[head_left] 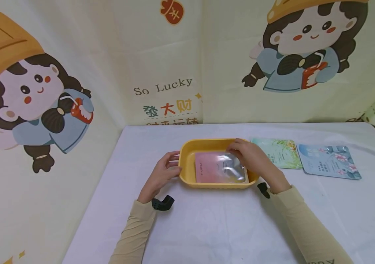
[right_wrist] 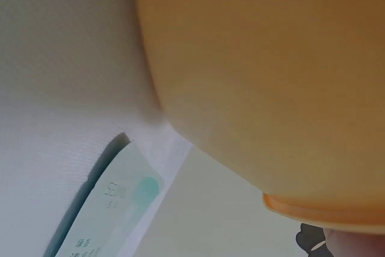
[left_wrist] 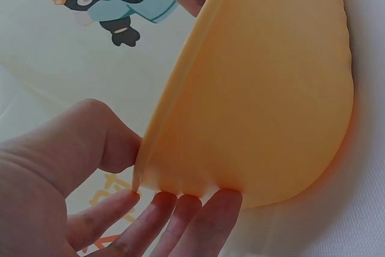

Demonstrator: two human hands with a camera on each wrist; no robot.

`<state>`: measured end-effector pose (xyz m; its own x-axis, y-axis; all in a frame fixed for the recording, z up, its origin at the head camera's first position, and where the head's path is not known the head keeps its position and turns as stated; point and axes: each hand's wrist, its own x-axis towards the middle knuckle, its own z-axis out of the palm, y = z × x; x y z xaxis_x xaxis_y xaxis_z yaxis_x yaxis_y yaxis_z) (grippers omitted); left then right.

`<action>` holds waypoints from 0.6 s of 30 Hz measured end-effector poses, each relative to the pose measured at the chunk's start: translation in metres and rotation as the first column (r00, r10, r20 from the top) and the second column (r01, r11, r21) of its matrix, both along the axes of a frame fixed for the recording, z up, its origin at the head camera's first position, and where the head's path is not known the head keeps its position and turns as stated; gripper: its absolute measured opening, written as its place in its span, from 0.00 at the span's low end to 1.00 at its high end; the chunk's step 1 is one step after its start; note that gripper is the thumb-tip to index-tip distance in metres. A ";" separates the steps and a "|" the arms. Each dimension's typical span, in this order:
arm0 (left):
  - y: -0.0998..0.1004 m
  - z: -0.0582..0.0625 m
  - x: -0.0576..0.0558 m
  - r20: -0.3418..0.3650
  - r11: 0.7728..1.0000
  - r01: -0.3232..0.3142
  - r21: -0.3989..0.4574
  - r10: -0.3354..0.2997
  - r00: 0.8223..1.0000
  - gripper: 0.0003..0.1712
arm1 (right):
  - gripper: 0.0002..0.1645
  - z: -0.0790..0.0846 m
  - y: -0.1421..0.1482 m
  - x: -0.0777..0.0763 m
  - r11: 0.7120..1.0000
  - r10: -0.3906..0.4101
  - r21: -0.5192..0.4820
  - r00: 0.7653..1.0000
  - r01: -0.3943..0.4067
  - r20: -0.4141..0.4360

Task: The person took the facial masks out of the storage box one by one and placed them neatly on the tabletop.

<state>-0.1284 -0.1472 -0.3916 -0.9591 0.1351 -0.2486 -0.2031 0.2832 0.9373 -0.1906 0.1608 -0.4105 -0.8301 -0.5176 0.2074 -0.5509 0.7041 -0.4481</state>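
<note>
A yellow plastic tray (head_left: 187, 146) with rounded corners stands on the white-covered table. Inside it lies a pink, glossy flat sachet (head_left: 212, 167), its silvery right part catching the light. My left hand (head_left: 162, 175) grips the tray's left end; in the left wrist view the thumb meets the rim and the fingertips (left_wrist: 225, 206) rest against the outer wall. Reaching over the tray's right side, my right hand (head_left: 250, 156) has its bent fingers at the sachet's far edge, pinching it there. Those fingertips are partly hidden from above.
Right of the tray lie a green flowered sachet (head_left: 281, 153) and a blue flowered sachet (head_left: 330, 160), side by side. A printed cloth backdrop (head_left: 161, 55) hangs behind and to the left of the table (head_left: 214, 223).
</note>
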 end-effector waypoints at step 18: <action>-0.001 -0.002 0.001 0.000 1.000 0.000 0.004 0.000 1.000 0.37 | 0.09 0.015 0.010 0.004 0.985 0.088 -0.149 0.996 -0.085 0.015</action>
